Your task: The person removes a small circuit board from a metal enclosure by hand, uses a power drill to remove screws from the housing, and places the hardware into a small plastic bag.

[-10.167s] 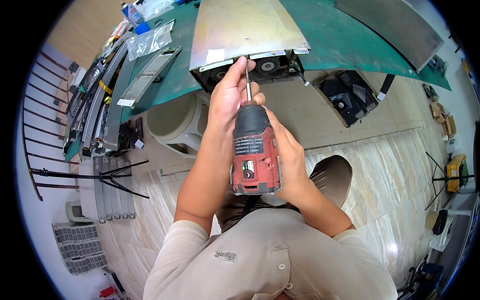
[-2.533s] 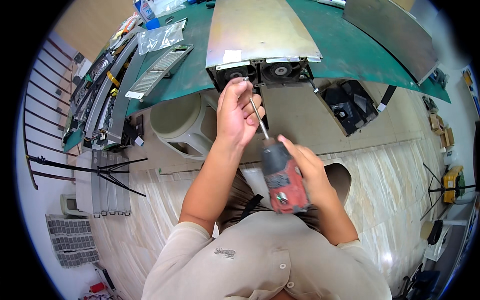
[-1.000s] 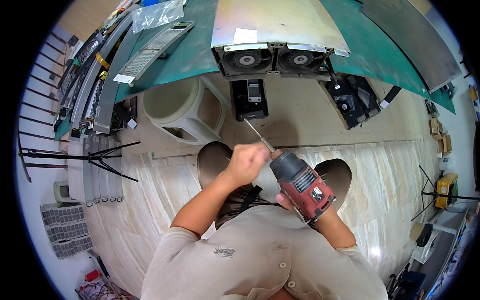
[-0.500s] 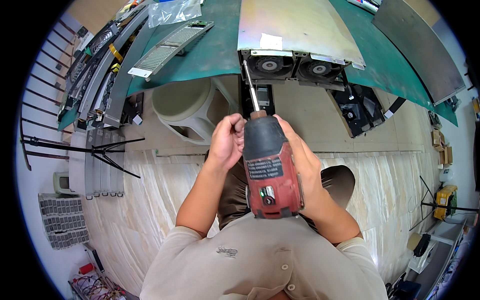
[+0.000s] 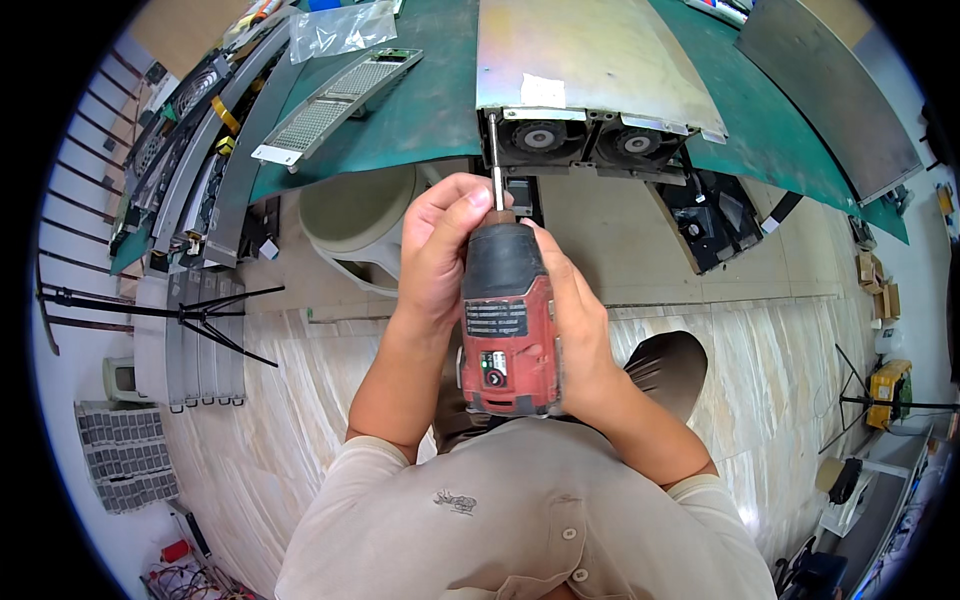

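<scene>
By bench (image 5: 440, 130): driver (image 5: 505, 345), likely heavy, rigid, best held by body (image 5: 532, 345); right hand (image 5: 582, 330) grips it, left hand (image 5: 435, 240) pinches bit (image 5: 496, 165).

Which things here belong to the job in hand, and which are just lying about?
Apparently in use:
red power driver, in the right grip
long bit, at the driver's front
metal case with two fans

Apparently lying about:
clear plastic bag
pale stool
black tripod
perforated panel, though it may be a case part
</scene>
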Tool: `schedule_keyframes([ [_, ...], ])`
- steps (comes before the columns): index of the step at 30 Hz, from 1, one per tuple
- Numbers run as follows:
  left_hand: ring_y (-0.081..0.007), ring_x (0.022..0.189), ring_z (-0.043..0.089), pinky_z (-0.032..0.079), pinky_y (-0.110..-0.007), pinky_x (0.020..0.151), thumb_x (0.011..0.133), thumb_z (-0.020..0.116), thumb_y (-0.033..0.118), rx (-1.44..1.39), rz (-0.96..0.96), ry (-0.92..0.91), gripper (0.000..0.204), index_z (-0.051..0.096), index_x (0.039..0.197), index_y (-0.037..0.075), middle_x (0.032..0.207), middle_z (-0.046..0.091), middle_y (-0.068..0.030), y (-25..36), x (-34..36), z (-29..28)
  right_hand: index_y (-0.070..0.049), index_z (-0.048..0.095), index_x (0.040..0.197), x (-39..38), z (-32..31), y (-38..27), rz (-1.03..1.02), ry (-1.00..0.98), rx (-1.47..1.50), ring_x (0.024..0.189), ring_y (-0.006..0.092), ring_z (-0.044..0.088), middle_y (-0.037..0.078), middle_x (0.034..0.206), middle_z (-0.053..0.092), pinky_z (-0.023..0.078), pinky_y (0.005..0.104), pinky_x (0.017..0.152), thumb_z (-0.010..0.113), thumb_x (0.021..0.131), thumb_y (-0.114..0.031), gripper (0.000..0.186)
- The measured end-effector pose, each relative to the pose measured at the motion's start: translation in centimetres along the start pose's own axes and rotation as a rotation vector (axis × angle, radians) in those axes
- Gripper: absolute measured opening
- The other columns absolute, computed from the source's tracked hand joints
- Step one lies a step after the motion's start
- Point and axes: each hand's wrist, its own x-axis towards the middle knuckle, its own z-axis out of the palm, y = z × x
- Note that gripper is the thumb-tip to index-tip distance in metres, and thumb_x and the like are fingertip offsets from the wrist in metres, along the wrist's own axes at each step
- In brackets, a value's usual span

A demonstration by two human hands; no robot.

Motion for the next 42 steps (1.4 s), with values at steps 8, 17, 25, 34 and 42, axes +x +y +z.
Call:
schedule_keyframes([
  [8, -0.0037, 0.059, 0.054, 0.044, -0.019, 0.056, 0.097, 0.064, 0.024, 0.08, -0.019, 0.044, 0.024, 0.066, 0.096, 0.0, 0.068, 0.059, 0.0028, 1.2, 0.1, -0.1, -0.004, 0.032, 0.15, 0.3, 2.5, -1.2, 0.04, 0.088, 0.34, 0.108, 0.0205, 0.066, 0.014, 0.125, 0.062, 0.054, 0.0329, 0.092, 0.093, 0.07, -0.021, 0.102],
  [17, -0.0017, 0.05, 0.028, 0.034, -0.02, 0.049, 0.101, 0.058, 0.027, 0.106, -0.082, 0.125, 0.031, 0.064, 0.106, -0.004, 0.058, 0.031, 0.0103, 1.7, 2.2, 0.3, -0.005, 0.034, 0.148, 0.2, 3.3, -1.8, 0.154, 0.074, 0.363, 0.093, 0.0152, 0.069, 0.008, 0.11, 0.069, 0.056, 0.0307, 0.085, 0.093, 0.07, -0.027, 0.1],
  [25, -0.0021, 0.049, 0.024, 0.028, -0.021, 0.045, 0.104, 0.056, 0.031, 0.057, -0.102, 0.183, 0.037, 0.063, 0.111, -0.005, 0.059, 0.026, 0.0105, 1.9, 3.0, 1.4, -0.002, 0.029, 0.153, 0.0, 2.3, -2.1, 0.095, 0.048, 0.347, 0.094, 0.0197, 0.072, 0.011, 0.108, 0.071, 0.056, 0.0318, 0.086, 0.091, 0.07, -0.018, 0.105],
  [34, -0.0039, 0.044, 0.026, 0.025, -0.024, 0.04, 0.104, 0.056, 0.031, -0.065, -0.161, 0.198, 0.035, 0.062, 0.113, -0.002, 0.056, 0.025, 0.0091, 1.5, 3.3, 1.9, -0.002, 0.027, 0.155, -0.2, 1.8, -1.5, 0.045, 0.038, 0.275, 0.1, 0.0235, 0.071, 0.014, 0.115, 0.069, 0.054, 0.0336, 0.09, 0.087, 0.069, -0.008, 0.105],
  [42, -0.0072, 0.04, 0.027, 0.025, -0.025, 0.037, 0.105, 0.055, 0.033, -0.383, -0.231, 0.201, 0.028, 0.062, 0.107, 0.006, 0.051, 0.03, 0.0058, 0.7, 4.1, 2.8, -0.001, 0.035, 0.152, -0.3, 0.6, -0.3, -0.055, 0.09, 0.185, 0.113, 0.0297, 0.066, 0.02, 0.127, 0.062, 0.052, 0.0372, 0.094, 0.086, 0.067, -0.008, 0.099],
])
